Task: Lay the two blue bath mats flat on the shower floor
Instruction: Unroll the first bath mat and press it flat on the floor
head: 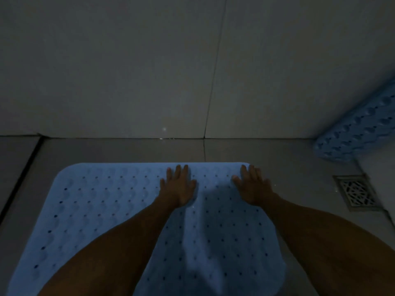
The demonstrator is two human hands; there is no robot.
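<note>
Both my left hand and right hand press, fingers straight, on the flat, hole-dotted pale blue rubber bath mat, lower frame.

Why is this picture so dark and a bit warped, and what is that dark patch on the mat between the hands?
Head view: dim light, everything grey-blue and grainy. The wide lens bends the wall lines and stretches the forearms at the edges. The dark patch on the mat between the left hand and right hand looks like a shadow. The second mat and drain are soft.
</note>
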